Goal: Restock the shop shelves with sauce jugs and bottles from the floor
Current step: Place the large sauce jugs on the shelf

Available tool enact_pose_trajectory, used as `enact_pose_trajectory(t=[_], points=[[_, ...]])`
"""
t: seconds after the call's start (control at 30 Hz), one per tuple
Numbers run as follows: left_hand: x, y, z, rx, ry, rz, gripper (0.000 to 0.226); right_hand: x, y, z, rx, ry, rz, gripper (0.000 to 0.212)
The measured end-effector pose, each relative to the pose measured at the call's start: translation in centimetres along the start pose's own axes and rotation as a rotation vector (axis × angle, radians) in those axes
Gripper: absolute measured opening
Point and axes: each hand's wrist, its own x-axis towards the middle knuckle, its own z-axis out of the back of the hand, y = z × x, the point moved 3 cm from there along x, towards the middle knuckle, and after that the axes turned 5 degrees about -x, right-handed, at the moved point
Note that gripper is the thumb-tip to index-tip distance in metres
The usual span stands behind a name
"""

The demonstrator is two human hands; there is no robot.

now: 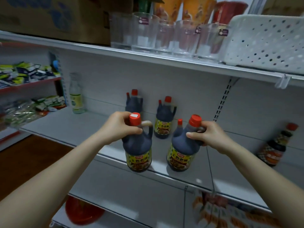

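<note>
I hold two dark sauce jugs with red caps and yellow labels over the front of the grey middle shelf (69, 127). My left hand (119, 126) grips the neck and handle of the left jug (139, 147). My right hand (208, 134) grips the neck of the right jug (181, 150). Both jug bases sit at or just above the shelf's front edge. Two more jugs of the same kind stand further back, one at the rear (134, 102) and one nearer (164, 120). A smaller dark sauce bottle (274, 147) stands at the right.
A clear bottle with a pale label (76, 94) stands at the shelf's left rear. Above, the upper shelf carries drinking glasses (164, 35), a cardboard box (54, 15) and a white perforated basket (266, 41). Packets fill the left-hand shelves (28, 74). A red bowl (82, 211) lies below.
</note>
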Motion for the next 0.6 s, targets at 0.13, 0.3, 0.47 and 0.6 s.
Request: enact_pose_trajectory(t=[0.13,0.3,0.47,0.6], points=[[3.2,0.5,-2.9,-0.006,0.07,-0.027,0.02,1.6,-2.2,0.5,-0.033,-0.021,-0.061,0.012],[6.6,1.4,-5.0,0.02,0.164,-0.029,0.022,3.4,-4.0,0.4,-0.056,-0.015,-0.149,0.012],[8.3,1.8,-6.1,0.052,0.246,-0.046,0.022,4.6,-4.8,0.0,-0.031,0.0,-0.18,0.012],[9.3,2.1,-6.3,0.05,0.304,-0.023,0.019,5.2,-5.3,0.2,-0.042,0.032,-0.214,0.019]])
